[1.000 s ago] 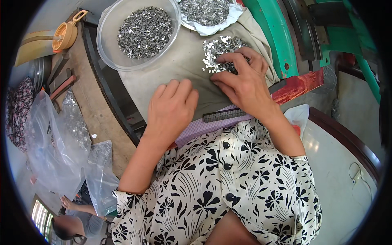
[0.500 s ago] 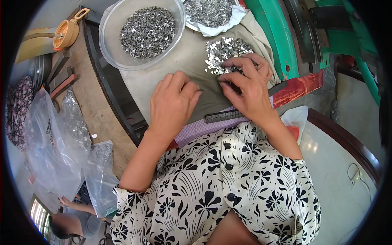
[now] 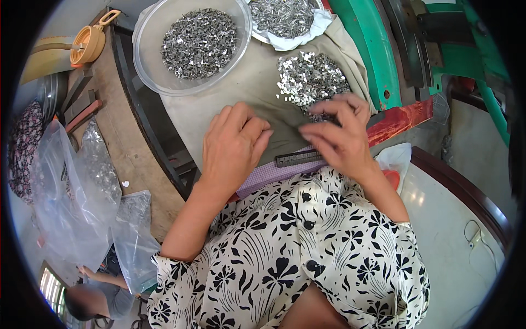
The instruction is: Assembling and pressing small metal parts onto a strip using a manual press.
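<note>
My left hand [image 3: 233, 145] lies palm down on an olive cloth [image 3: 241, 93], fingers stretched toward my right hand, with nothing in it. My right hand [image 3: 339, 134] rests at the near edge of a loose pile of small shiny metal pieces [image 3: 309, 79]. Its fingers are bent over the nearest pieces, and whether any are pinched is hidden. A dark narrow metal bar [image 3: 298, 159] lies on the cloth just under both hands.
A clear plastic bowl [image 3: 156, 77] with several metal pieces stands at the back left, and a white-lined dish [image 3: 320, 22] of them behind the pile. Green machine frame [image 3: 370, 49] to the right. Plastic bags [image 3: 66, 203] lie on the left. Another person [image 3: 93, 299] is at lower left.
My right hand has drawn back from the middle of the pile to its near edge. My left hand has slid a little forward on the cloth, closer to the right hand.
</note>
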A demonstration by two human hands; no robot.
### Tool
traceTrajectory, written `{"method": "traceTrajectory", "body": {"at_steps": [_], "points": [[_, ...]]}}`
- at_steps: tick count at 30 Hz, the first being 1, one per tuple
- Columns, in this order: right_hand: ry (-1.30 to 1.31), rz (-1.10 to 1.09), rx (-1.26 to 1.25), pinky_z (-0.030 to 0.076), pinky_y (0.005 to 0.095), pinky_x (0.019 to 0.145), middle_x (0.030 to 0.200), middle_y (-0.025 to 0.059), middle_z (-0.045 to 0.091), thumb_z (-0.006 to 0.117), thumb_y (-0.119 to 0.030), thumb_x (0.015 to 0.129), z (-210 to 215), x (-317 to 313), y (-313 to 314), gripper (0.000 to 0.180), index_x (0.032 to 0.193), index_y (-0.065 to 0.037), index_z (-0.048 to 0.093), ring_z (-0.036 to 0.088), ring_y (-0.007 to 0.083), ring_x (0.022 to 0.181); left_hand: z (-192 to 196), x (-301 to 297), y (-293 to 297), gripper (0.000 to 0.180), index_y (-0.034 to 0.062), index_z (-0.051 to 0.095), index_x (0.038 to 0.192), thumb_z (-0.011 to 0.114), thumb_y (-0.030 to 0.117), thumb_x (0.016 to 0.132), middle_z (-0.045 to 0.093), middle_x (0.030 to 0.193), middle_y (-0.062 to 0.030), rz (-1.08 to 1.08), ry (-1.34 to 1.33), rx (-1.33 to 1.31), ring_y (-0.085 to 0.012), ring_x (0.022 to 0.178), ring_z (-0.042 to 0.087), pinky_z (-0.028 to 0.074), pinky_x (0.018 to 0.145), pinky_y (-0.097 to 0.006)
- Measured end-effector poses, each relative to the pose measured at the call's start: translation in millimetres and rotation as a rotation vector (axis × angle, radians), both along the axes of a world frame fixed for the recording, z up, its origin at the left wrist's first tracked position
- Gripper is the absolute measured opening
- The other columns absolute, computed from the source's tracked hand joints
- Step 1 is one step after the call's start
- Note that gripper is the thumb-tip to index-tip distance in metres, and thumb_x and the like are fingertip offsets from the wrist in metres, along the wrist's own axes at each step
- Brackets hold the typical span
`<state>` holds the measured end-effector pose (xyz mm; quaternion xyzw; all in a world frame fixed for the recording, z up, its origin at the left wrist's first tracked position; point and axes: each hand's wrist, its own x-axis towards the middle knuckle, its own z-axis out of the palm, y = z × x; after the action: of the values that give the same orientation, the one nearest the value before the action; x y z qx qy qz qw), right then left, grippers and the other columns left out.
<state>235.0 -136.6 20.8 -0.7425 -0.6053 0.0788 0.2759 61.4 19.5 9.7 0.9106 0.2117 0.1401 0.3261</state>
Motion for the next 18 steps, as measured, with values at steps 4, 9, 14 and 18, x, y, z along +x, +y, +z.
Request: {"method": "traceTrajectory", "body": {"at_steps": [4,9,14,18], "points": [[-0.155,-0.009,0.072,0.034,0.0415,0.097,0.113,0.0007,0.064,0.080,-0.012,0.070,-0.5,12.6,33.8,0.022,0.091,-0.017,0.076,0.048,0.0302,0.114,11.0,-9.5,-8.6,0.017,0.0041,0.068,0.083,0.080,0.006,0.071,0.052,0.084,-0.0080,0.015,-0.010,-0.075,-0.0270,0.080,0.055,0.045,0.067,-0.038],[-0.202,0.040,-0.038,0.034,0.0444,0.095,0.118,-0.0023,0.062,0.079,-0.015,0.072,-0.2,12.2,52.9,0.015,0.086,-0.016,0.074,0.048,0.0304,0.119,12.1,-20.8,-24.8,0.019,0.0046,0.068,0.084,0.080,0.004,0.070,0.057,0.090,-0.0082,-0.010,-0.039,-0.155,-0.0267,0.081,0.057,0.046,0.068,-0.037],[-0.200,0.010,-0.053,0.034,0.0445,0.096,0.118,-0.0018,0.062,0.080,-0.015,0.072,2.3,9.8,54.5,0.015,0.085,-0.016,0.073,0.048,0.0310,0.119,4.7,-18.8,-33.2,0.015,0.0078,0.067,0.086,0.076,0.011,0.075,0.058,0.100,-0.0043,-0.110,-0.051,-0.177,-0.0246,0.088,0.056,0.043,0.075,-0.038],[-0.136,0.014,0.022,0.033,0.0437,0.098,0.117,0.0000,0.063,0.080,-0.014,0.069,-0.5,6.4,44.1,0.016,0.082,-0.015,0.071,0.047,0.0314,0.118,-1.4,-17.9,-35.4,0.020,0.0092,0.068,0.085,0.081,0.010,0.070,0.060,0.102,-0.0046,-0.132,-0.017,-0.144,-0.0268,0.091,0.057,0.042,0.076,-0.038]]}}
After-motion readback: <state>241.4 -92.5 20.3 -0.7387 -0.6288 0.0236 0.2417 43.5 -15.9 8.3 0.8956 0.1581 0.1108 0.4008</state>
